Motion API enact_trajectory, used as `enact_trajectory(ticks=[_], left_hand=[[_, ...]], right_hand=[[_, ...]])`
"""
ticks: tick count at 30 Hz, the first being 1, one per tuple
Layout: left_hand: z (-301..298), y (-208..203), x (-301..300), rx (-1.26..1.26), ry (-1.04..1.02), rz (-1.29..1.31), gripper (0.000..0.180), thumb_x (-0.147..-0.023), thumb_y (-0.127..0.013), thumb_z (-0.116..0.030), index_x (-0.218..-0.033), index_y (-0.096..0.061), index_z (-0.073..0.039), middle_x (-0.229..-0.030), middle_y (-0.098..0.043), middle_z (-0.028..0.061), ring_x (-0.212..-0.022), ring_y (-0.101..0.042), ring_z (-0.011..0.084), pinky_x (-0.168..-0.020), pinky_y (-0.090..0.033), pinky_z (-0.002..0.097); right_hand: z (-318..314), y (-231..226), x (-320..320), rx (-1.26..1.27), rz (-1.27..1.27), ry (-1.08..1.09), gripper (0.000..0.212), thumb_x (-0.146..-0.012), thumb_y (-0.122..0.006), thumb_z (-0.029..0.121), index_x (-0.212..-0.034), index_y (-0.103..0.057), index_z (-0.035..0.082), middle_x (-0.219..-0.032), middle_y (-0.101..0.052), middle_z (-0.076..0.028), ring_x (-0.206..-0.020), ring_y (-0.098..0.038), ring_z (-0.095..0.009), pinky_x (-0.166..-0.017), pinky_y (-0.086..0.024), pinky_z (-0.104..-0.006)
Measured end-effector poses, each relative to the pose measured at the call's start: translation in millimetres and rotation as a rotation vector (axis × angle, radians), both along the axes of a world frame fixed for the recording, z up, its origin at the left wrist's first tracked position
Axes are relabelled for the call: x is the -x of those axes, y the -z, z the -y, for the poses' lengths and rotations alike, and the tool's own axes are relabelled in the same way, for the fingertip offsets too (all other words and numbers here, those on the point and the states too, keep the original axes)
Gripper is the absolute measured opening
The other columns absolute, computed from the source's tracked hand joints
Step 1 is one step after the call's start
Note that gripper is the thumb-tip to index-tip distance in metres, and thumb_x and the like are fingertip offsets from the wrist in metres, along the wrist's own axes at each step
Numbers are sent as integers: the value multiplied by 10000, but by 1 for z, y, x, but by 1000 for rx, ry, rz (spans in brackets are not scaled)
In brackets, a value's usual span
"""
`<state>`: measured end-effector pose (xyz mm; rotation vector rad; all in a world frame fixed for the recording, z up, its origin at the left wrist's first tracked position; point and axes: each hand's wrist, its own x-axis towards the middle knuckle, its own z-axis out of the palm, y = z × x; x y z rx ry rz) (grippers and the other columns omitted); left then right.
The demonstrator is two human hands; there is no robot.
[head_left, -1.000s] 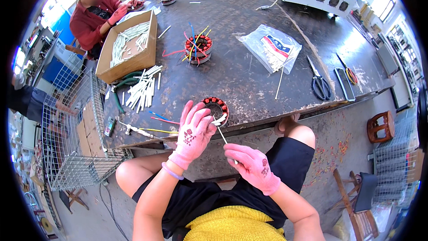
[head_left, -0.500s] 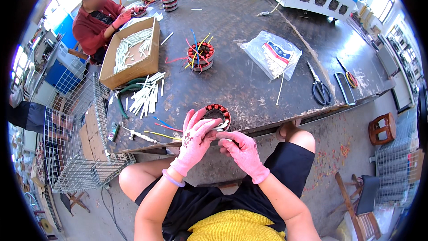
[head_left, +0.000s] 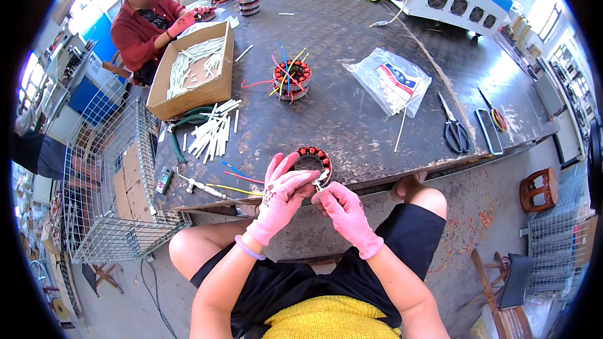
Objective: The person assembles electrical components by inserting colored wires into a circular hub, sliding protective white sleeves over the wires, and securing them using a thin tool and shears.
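Note:
A ring-shaped motor stator with red coils sits at the near table edge, its blue, red and yellow leads trailing left. My left hand, in a pink glove, is closed on the stator's near left side, fingers over the rim. My right hand, also gloved in pink, is pinched just below the near rim. A small pale piece shows by its fingertips; what exactly they hold is hidden. Beyond lies a second stator with red, blue and yellow leads standing up. Loose white sleeves lie in a pile to the left.
A cardboard box of white sleeves stands at left, with green-handled pliers beside it. At right lie a plastic bag, black scissors and a phone-like frame. A co-worker sits far left; a wire cart adjoins the table.
My right hand has shifted slightly and its fingertips now meet a pale piece at the stator's near rim. The left hand stays on the stator. The whole view has shifted a little.

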<state>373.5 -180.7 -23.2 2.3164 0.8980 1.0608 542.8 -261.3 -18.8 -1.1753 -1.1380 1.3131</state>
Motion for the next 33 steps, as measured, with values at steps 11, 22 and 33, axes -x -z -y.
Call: enact_trajectory(ticks=[11,22,33], left_hand=[[-1,1,0,-26,-12,28,346,-778,-722,-43,-1103,-739,-159,-1097,-717,6,-1280,-546,296,-1169,-269,512],[0,1,0,-11,-21,3,300,-806,-716,-96,-1094,-733,-176,-1061,-717,0,-1260,-562,273,-1164,-281,497],[0,5,-7,-62,-74,31,255,-796,-739,-134,-1049,-721,-157,-1007,-721,10,-1222,-592,254,-1153,-309,493]], right_hand=[[-7,7,4,118,-22,48,270,-1015,-575,297,-971,-656,43,-834,-629,25,-663,-468,-24,-580,-374,-201],[-14,-27,5,216,268,228,189,-931,-674,218,-943,-707,32,-713,-611,12,-571,-527,-46,-555,-440,-223],[-30,-24,3,-346,208,198,144,-889,-597,-81,-967,-621,38,-846,-604,-37,-738,-568,-104,-680,-478,-257]])
